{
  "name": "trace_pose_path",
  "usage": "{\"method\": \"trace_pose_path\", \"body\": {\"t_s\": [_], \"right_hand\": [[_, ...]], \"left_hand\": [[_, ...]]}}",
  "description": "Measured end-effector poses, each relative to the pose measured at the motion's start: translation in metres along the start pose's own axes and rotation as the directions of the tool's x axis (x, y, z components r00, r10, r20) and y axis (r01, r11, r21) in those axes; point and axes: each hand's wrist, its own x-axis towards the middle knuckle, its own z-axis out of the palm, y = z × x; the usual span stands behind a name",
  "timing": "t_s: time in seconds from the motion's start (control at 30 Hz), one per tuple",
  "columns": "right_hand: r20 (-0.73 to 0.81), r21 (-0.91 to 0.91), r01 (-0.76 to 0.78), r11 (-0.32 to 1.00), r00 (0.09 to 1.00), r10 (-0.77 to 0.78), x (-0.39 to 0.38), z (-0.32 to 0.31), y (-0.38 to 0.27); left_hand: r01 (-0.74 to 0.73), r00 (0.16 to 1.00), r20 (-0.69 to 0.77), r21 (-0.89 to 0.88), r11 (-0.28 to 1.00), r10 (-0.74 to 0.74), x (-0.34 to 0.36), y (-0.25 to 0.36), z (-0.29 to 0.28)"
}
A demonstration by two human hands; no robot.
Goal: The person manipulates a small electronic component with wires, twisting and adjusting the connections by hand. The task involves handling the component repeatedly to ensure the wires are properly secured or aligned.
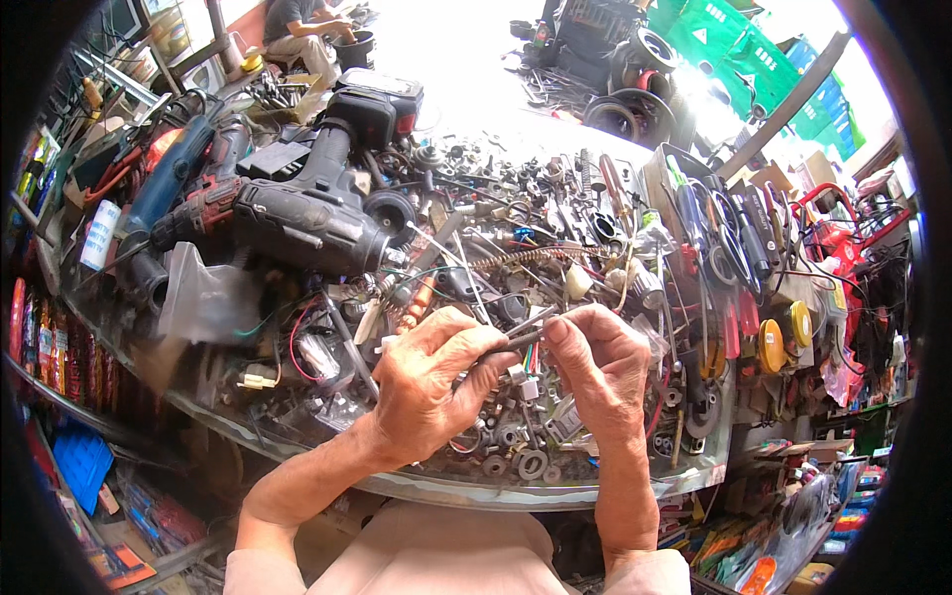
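My left hand (428, 375) has its fingers closed around the end of a thin dark rod (522, 341), just above the front of a cluttered bench. A second slim grey strip seems to lie along it; I cannot tell whether the two are one piece. With thumb and forefinger, my right hand (599, 369) pinches the other end. Under both hands lies a heap of small metal parts, among them a metal ring (533, 464) and a white connector (530, 389). Behind them stretches a long coil spring (535, 258).
A dark power drill (307, 226) lies at the left, a clear plastic bag (203, 302) before it. Pliers, cables and yellow discs (772, 345) crowd the right edge. Racks of packaged goods flank the bench. At the far left a person (302, 35) sits beside a black bucket (355, 50).
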Motion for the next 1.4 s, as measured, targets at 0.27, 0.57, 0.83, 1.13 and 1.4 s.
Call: {"method": "trace_pose_path", "body": {"t_s": [0.27,0.57,0.83,1.13,1.4], "right_hand": [[0.113,0.110,-0.026,0.994,0.993,0.014,0.001,-0.004,-0.001],[0.138,0.067,0.033,0.997,0.990,-0.042,0.000,-0.004,0.000],[0.139,0.063,0.015,0.998,0.990,-0.024,0.001,-0.003,0.004],[0.139,0.066,0.031,0.997,0.990,-0.040,0.002,-0.003,0.005],[0.127,0.065,0.047,0.997,0.990,-0.055,0.001,-0.002,0.002]], "left_hand": [[0.214,0.973,0.124,-0.178,0.960,-0.194,-0.001,0.000,-0.002],[0.314,0.929,0.276,-0.227,0.922,-0.248,-0.003,-0.001,-0.005],[0.338,0.940,0.138,-0.262,0.904,-0.312,0.004,0.013,-0.002],[0.420,0.907,0.180,-0.320,0.849,-0.381,0.002,0.013,-0.001],[0.489,0.865,0.299,-0.322,0.811,-0.403,-0.003,0.002,-0.005]]}}
